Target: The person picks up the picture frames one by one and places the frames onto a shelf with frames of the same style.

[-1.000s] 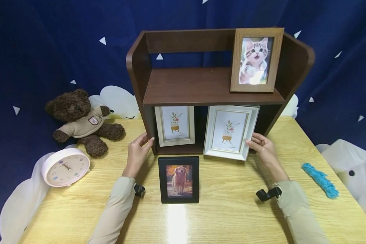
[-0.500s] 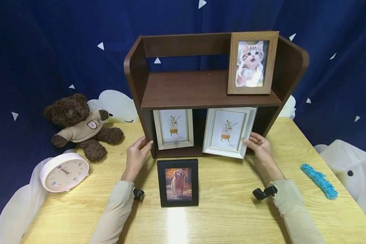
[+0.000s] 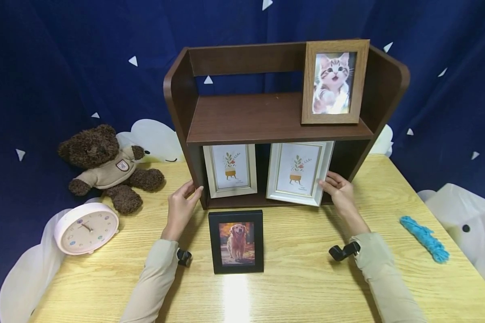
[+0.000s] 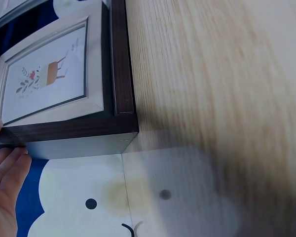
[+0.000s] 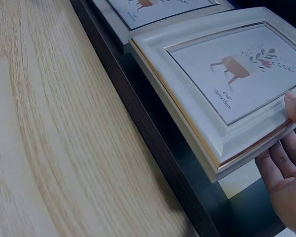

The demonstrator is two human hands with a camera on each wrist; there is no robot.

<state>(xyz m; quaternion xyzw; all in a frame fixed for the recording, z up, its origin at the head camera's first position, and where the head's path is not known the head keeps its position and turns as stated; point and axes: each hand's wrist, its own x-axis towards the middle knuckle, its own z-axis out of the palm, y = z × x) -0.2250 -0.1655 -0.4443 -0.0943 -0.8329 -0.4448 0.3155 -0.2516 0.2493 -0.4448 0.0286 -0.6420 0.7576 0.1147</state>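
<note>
My right hand (image 3: 340, 197) pinches the lower right edge of a white picture frame (image 3: 275, 184), thumb on the front and fingers behind. This frame leans slightly in the right part of the brown shelf's lower compartment, its lower edge overlapping the shelf's bottom board in the head view. In the right wrist view, the white frame's corner (image 5: 214, 165) stands over the dark bottom board (image 5: 153, 133). My left hand (image 3: 182, 208) grips the left side panel of the shelf (image 3: 279, 119), thumb at its front edge. Just inside that panel stands a cream picture frame (image 3: 252, 172).
A wooden frame with a cat picture (image 3: 335, 119) stands on the upper shelf at right. A black frame with a dog picture (image 3: 236, 269) is in front of the shelf. A teddy bear (image 3: 111, 172) and pink clock (image 3: 85, 229) sit left, blue yarn (image 3: 424, 238) right.
My right hand has moved the white frame left and farther into the lower compartment. My left hand keeps its grip on the side panel. The head view has shifted slightly.
</note>
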